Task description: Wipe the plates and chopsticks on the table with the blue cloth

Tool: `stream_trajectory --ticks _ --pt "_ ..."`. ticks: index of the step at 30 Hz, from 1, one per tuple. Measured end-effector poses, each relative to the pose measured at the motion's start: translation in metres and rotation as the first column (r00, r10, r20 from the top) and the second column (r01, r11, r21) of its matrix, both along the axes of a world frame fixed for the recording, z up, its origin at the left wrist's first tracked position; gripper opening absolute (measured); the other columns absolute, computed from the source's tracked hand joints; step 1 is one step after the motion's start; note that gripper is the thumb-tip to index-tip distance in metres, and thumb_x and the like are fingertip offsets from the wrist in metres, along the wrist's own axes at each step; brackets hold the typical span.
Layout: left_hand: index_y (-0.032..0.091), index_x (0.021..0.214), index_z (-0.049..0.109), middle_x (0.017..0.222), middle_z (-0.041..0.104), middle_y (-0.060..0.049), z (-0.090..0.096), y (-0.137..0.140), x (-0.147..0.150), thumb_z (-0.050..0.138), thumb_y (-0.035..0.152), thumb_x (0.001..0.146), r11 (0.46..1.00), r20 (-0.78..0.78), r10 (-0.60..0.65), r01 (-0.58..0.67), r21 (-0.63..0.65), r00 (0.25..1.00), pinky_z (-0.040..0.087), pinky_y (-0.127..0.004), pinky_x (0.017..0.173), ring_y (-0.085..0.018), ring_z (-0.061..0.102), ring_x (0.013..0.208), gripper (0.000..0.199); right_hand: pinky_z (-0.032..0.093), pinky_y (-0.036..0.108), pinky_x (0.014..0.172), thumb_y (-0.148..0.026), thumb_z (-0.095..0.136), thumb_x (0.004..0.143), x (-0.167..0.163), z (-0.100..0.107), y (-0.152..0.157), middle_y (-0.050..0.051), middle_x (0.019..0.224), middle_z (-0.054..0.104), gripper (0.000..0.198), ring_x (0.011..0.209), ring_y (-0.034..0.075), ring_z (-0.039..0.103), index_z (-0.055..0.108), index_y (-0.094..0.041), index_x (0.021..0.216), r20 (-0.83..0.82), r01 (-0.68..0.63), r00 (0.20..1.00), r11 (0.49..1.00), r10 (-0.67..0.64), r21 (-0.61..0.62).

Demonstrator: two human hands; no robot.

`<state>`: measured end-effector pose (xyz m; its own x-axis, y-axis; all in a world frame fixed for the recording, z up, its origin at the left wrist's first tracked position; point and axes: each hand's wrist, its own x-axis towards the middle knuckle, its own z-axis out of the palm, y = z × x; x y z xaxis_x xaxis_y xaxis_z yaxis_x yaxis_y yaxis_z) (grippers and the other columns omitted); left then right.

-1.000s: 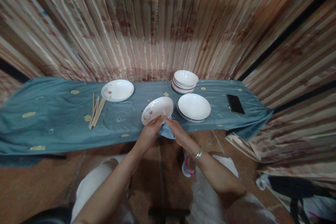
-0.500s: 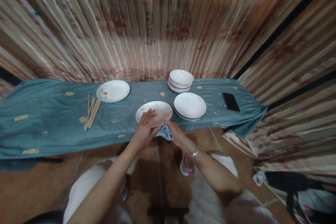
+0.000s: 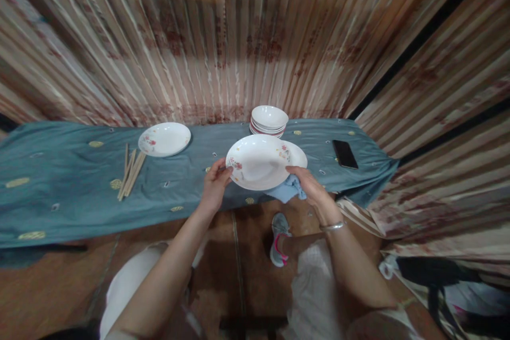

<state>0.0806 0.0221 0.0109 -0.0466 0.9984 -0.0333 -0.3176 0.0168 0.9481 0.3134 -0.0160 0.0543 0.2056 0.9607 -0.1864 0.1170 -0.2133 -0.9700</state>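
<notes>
A white plate with red flowers on its rim point(image 3: 258, 162) is held up over the front of the table between both hands. My left hand point(image 3: 215, 183) grips its left edge, thumb on top and fingers curled beneath. On the right edge, my right hand point(image 3: 308, 183) pinches the rim and also holds a blue cloth point(image 3: 287, 190), which hangs under the plate. Behind the held plate, partly covered by it, lies a stack of plain white plates point(image 3: 299, 155). Farther back stands a stack of white bowls point(image 3: 270, 117).
Another flowered plate point(image 3: 167, 139) lies at the left on the green tablecloth point(image 3: 79, 170). Several wooden chopsticks point(image 3: 132, 174) are beside it. A black phone point(image 3: 345, 154) rests toward the right end. A pleated curtain point(image 3: 239, 37) hangs behind the table.
The flowered plate has been raised and shifted right, now overlapping the plate stack. My left hand has gone from the plate's inside to its left edge; my right hand moved right with the cloth.
</notes>
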Motion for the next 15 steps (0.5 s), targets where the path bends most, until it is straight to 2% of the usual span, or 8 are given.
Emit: stream_trajectory --ticks 2,4,9,12,15 --pt "0.020 0.099 0.062 0.096 0.068 -0.003 0.005 0.000 0.015 0.074 0.034 0.061 0.998 0.035 -0.055 0.055 0.007 0.998 0.051 -0.031 0.076 -0.016 0.063 0.082 0.042 0.044 0.024 0.051 -0.049 0.065 0.064 0.018 0.003 0.000 0.002 0.059 0.067 0.031 0.052 0.014 0.056 0.066 -0.017 0.065 -0.050 0.020 0.998 0.999 -0.022 -0.035" --pt "0.020 0.095 0.061 0.092 0.067 -0.002 0.006 0.002 0.032 0.073 0.031 0.060 0.996 0.032 -0.082 0.081 0.034 0.996 0.051 -0.031 0.073 -0.016 0.063 0.079 0.039 0.040 0.024 0.047 -0.052 0.069 0.061 0.036 0.003 0.001 0.001 0.055 0.064 0.035 0.046 0.013 0.052 0.066 -0.017 0.064 -0.041 0.093 0.995 0.995 -0.095 -0.040" --pt "0.019 0.092 0.057 0.093 0.066 -0.003 0.001 0.016 0.077 0.071 0.026 0.060 0.992 -0.032 -0.083 0.086 0.087 0.996 0.051 -0.031 0.072 -0.016 0.062 0.079 0.035 0.035 0.024 0.044 -0.054 0.073 0.054 0.077 -0.008 0.009 0.000 0.051 0.059 0.040 0.045 0.011 0.047 0.064 -0.016 0.059 0.101 0.268 0.955 0.958 -0.277 0.100" --pt "0.018 0.088 0.056 0.087 0.066 -0.004 -0.003 0.025 0.096 0.072 0.026 0.061 0.990 -0.108 -0.092 0.103 0.097 0.990 0.050 -0.033 0.071 -0.018 0.062 0.078 0.033 0.034 0.024 0.045 -0.051 0.072 0.055 0.095 -0.017 0.011 -0.001 0.050 0.057 0.038 0.045 0.010 0.045 0.066 -0.015 0.061 0.164 0.313 0.928 0.939 -0.334 0.144" --pt "0.018 0.085 0.056 0.083 0.066 -0.004 -0.008 0.031 0.102 0.072 0.027 0.063 0.987 -0.206 -0.081 0.108 0.123 0.975 0.049 -0.033 0.071 -0.018 0.061 0.073 0.029 0.030 0.023 0.044 -0.050 0.071 0.056 0.104 -0.024 0.012 -0.003 0.045 0.050 0.036 0.045 0.010 0.041 0.063 -0.015 0.055 0.296 0.308 0.893 0.940 -0.339 0.148"
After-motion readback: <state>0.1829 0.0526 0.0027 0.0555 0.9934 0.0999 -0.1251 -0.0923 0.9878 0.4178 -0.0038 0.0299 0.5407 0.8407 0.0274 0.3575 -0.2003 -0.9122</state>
